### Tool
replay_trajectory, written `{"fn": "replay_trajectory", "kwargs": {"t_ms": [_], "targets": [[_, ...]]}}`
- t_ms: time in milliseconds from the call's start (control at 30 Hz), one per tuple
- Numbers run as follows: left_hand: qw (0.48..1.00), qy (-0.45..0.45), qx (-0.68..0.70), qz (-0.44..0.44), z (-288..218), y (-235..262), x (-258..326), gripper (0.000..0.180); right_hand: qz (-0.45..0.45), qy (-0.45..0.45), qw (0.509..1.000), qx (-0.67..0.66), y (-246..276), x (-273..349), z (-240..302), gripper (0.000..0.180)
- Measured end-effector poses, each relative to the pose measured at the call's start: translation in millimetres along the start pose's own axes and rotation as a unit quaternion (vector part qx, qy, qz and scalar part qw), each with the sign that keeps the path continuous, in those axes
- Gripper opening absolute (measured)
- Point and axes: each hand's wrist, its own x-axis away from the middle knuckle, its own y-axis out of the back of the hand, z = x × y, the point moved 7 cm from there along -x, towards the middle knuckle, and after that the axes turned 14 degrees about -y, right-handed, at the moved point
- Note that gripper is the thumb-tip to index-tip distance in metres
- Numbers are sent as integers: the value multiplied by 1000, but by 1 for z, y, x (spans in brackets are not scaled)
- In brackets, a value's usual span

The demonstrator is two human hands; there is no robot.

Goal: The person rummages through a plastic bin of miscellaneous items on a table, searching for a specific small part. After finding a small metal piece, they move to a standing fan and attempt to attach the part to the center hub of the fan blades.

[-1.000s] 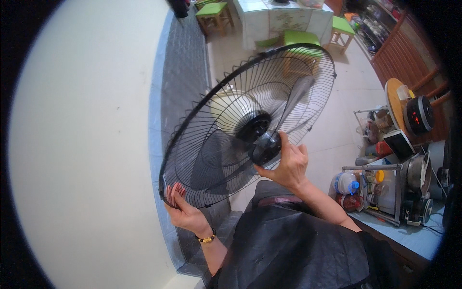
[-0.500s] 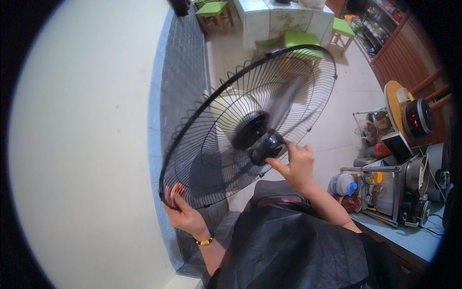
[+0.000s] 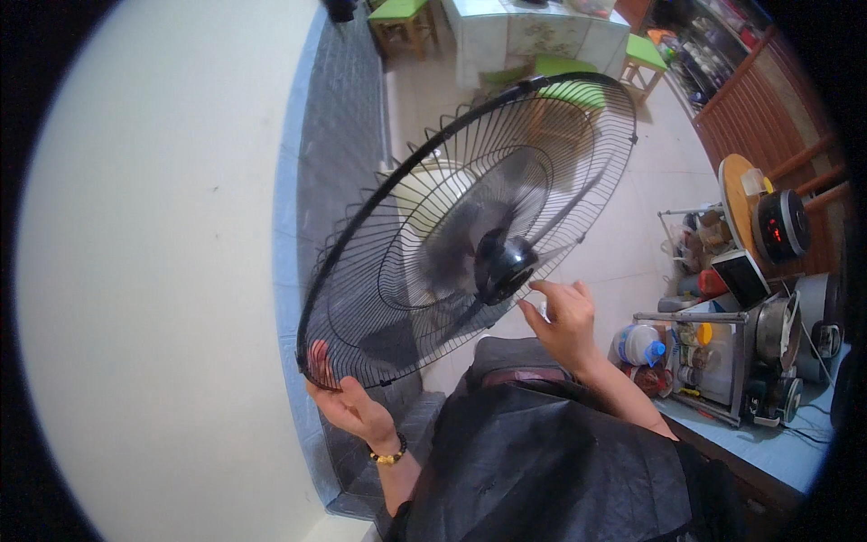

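Observation:
A large black electric fan (image 3: 397, 285) with a round wire guard tilts in front of me, its upper end leaning away to the right. My left hand (image 3: 350, 406), wearing a beaded bracelet, grips the lower-left rim of the guard, some fingers showing through the wires. Inside the cage, dark blades (image 3: 519, 185) look blurred around a glossy black hub housing (image 3: 508, 267). Close beside that housing, my right hand (image 3: 567, 327) has thumb and forefinger spread with nothing between them. Whether its forefinger touches the guard's near edge, I cannot tell.
A pale wall (image 3: 163, 271) runs along the left. Green-topped stools, such as one stool (image 3: 643, 54), stand by a cloth-covered table (image 3: 542, 41). At right, a metal rack (image 3: 695, 318) holds jars and pots near a black cooker (image 3: 784, 224) with a lit display.
My right hand has come off the hub, moving slightly right and down. The blades have turned, and the fan has tilted a little. My left hand keeps its hold on the rim.

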Motion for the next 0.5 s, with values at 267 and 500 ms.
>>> {"fn": "replay_trajectory", "kwargs": {"t_ms": [267, 500], "targets": [[999, 32, 10, -22, 3, 1, 9, 41, -37, 54, 998, -7, -12, -11, 11, 12], [901, -314, -271, -124, -65, 24, 8, 41, -48, 58, 997, 4, -28, -13, 14, 19]]}}
